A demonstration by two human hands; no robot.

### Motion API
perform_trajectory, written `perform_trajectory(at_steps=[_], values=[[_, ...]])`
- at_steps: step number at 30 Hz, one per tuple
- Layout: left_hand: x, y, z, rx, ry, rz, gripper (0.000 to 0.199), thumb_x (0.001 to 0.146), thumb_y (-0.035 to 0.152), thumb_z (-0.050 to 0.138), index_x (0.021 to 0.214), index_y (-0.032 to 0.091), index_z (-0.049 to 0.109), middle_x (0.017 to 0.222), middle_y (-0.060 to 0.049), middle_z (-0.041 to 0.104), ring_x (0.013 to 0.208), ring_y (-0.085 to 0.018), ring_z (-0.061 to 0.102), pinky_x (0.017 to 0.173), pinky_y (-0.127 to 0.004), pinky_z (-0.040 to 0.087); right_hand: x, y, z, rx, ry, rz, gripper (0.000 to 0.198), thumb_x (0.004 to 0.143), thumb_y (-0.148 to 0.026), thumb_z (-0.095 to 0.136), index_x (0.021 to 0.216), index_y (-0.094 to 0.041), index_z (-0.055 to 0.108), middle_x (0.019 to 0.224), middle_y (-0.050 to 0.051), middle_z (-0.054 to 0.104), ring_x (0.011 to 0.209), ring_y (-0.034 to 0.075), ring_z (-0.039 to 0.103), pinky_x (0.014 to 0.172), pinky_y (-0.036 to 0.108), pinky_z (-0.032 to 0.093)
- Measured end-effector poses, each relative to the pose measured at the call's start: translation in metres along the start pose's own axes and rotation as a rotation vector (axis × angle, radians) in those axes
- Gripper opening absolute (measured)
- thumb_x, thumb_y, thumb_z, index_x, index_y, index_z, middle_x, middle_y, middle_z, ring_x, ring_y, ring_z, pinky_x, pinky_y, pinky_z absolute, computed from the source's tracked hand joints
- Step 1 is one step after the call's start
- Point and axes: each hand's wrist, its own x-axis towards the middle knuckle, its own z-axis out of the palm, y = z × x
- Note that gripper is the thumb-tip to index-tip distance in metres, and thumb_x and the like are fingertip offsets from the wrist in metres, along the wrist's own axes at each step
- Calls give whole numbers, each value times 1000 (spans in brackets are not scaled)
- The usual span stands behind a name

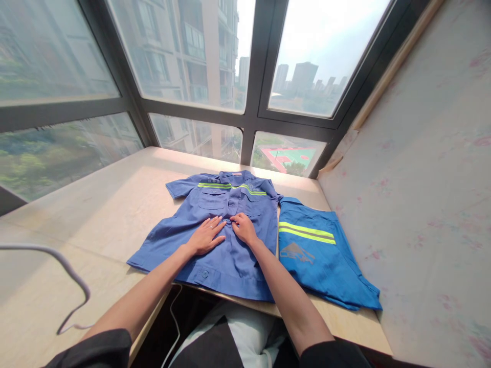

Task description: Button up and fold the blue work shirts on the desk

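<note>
A blue-violet short-sleeved work shirt (215, 204) lies spread face up, its collar toward the window and a yellow-green reflective stripe across the chest. My left hand (207, 236) rests flat on the shirt's front, fingers stretched out, with a ring on one finger. Beside it, my right hand (243, 228) is at the front placket, its fingers curled together on the cloth at the shirt's middle. The exact grip of those fingertips is partly hidden. A large button (204, 274) shows on the hem band near the table's front edge.
To the right lies a folded brighter blue garment (307, 266) with a reflective stripe and a grey print. A white cable (72, 273) loops over the pale tabletop (103, 204) at left. Dark-framed windows (251, 117) stand behind, and a flower-patterned wall (414, 204) bounds the right.
</note>
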Motion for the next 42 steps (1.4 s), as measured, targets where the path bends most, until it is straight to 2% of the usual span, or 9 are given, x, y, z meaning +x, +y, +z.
perform_trajectory(at_steps=[7, 14, 37, 42], values=[[3, 2, 7, -16, 38, -60, 64, 98, 58, 39, 151, 23, 41, 160, -10, 35, 148, -25, 31, 123, -46, 20, 1, 0, 3, 32, 30, 43, 25, 86, -8, 56, 101, -17, 74, 96, 6, 66, 85, 18, 61, 83, 28, 48], [1, 6, 4, 10, 43, -82, 62, 98, 56, 38, 151, 24, 41, 160, -9, 36, 148, -24, 32, 123, -46, 22, 1, -4, 2, 52, 50, 72, 27, 85, -7, 54, 96, -20, 74, 94, 5, 67, 84, 17, 61, 83, 28, 48], [0, 9, 4, -33, 95, -101, 59, 95, 52, 47, 148, 25, 45, 157, -8, 40, 145, -24, 36, 122, -46, 25, 2, 2, 8, 60, 80, 116, 26, 86, -10, 51, 91, -20, 75, 91, 5, 67, 84, 18, 61, 82, 29, 48], [0, 10, 3, -2, 74, -103, 57, 95, 48, 49, 146, 21, 48, 157, -11, 41, 145, -26, 36, 121, -48, 27, 1, 0, 8, 63, 93, 117, 26, 84, -8, 52, 89, -20, 75, 89, 4, 67, 82, 17, 61, 81, 28, 48]])
